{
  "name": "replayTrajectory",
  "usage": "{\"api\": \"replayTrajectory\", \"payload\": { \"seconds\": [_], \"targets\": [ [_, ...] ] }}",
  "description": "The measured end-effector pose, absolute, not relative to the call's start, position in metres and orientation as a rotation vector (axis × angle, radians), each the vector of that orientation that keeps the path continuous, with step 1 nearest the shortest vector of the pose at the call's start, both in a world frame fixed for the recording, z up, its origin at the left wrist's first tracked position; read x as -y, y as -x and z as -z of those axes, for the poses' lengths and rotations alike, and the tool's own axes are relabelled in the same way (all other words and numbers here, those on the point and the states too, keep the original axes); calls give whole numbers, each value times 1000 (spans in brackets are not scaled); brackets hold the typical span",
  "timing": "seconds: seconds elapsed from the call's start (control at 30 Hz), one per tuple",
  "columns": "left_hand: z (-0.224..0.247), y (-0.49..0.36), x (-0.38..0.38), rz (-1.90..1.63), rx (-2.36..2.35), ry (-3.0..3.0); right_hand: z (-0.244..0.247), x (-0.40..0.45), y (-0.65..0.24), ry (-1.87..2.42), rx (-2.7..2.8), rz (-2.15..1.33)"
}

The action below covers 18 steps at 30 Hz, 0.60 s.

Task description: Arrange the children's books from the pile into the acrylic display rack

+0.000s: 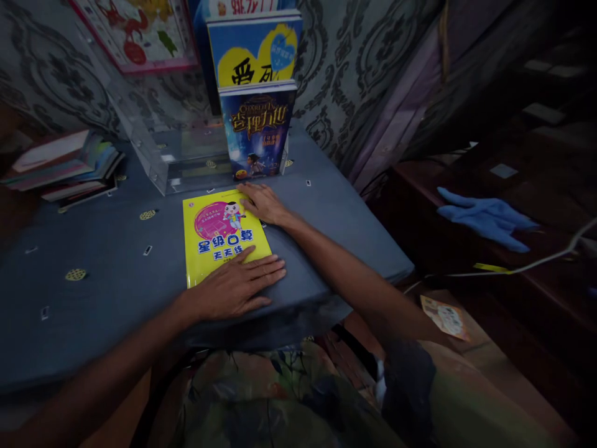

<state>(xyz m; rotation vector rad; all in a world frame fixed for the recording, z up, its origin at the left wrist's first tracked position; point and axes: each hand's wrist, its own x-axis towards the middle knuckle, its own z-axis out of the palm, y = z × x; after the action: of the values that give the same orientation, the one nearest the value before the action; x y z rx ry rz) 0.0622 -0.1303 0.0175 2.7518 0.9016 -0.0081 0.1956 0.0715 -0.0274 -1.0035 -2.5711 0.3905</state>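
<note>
A yellow workbook [219,227] with a pink circle and a cartoon child on its cover lies flat on the blue-grey tablecloth. Across its lower right corner rests my left hand [237,283], flat with the fingers stretched out. My right hand [265,204] touches the upper right edge of the workbook, its fingers extended over the cover. Just behind, a dark blue book [259,134] stands upright at the right end of a clear acrylic rack [161,165]. A blue and yellow book [254,50] stands behind that one.
Several books [69,165] are stacked at the table's left. A pink-edged picture book [144,34] stands at the back. To the right, a blue glove [485,214] lies on a dark surface near a pale cable [550,258]. Patterned curtain [364,68] hangs behind the table.
</note>
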Motion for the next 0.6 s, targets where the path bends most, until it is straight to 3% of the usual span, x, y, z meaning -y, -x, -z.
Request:
{"api": "replayTrajectory", "payload": {
  "seconds": [0.27, 0.6],
  "targets": [
    [-21, -57, 131, -123, -922, -2679, 9, -47, -195, 1078, 2632, -305],
    [-10, -3, 84, -267, -1486, -2485, 8, -43, -196, 1101, 2661, -315]
  ]
}}
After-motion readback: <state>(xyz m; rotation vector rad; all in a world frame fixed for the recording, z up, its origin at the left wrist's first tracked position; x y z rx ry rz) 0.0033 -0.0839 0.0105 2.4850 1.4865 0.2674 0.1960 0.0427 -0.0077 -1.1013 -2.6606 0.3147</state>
